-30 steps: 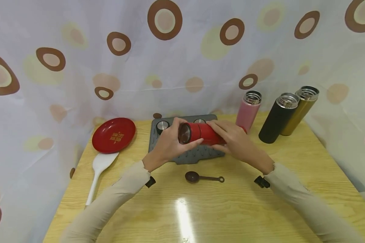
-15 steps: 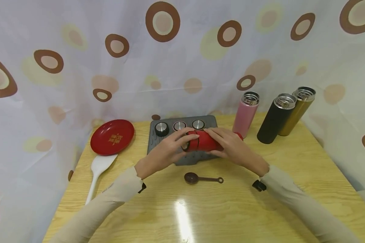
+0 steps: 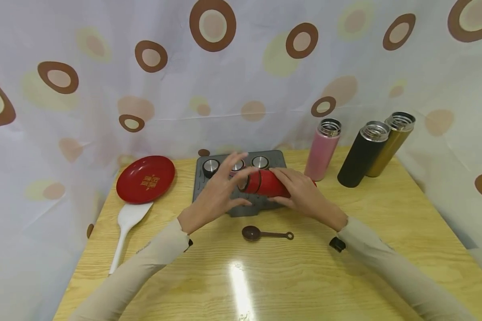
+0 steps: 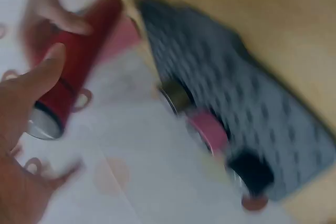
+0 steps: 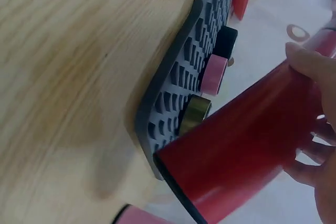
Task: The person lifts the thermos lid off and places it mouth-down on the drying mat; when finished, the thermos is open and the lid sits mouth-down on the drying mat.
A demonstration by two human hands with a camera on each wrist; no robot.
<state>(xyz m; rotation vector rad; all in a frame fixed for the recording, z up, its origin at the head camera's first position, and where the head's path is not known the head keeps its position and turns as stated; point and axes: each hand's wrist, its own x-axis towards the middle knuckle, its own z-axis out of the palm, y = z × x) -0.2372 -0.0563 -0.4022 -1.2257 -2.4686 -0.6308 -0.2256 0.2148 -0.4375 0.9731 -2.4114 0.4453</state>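
A red thermos bottle [image 3: 271, 184] lies sideways in the air over the grey ridged mat [image 3: 244, 208], its lid end pointing left. Around its body my right hand [image 3: 305, 194] curls, thumb below and fingers on top; the right wrist view shows the black-edged base of the thermos [image 5: 236, 145]. At the lid end my left hand [image 3: 213, 194] has its fingers spread apart, with the thumb close to the red lid [image 4: 56, 100] in the left wrist view. A black lid [image 3: 211, 167], a pink lid [image 4: 209, 129] and a gold lid [image 5: 194, 114] stand on the mat.
An uncapped pink bottle [image 3: 322, 154], black bottle [image 3: 361, 158] and gold bottle [image 3: 388, 149] stand at right. At left lie a red plate [image 3: 136, 189] and a white spatula [image 3: 129, 216]. A brown measuring spoon [image 3: 251, 233] lies in front of the mat.
My left hand first cups the lid end, then lays its fingers over the lid, and now has loosened and spread them. The right hand keeps its hold; the thermos has dropped slightly.
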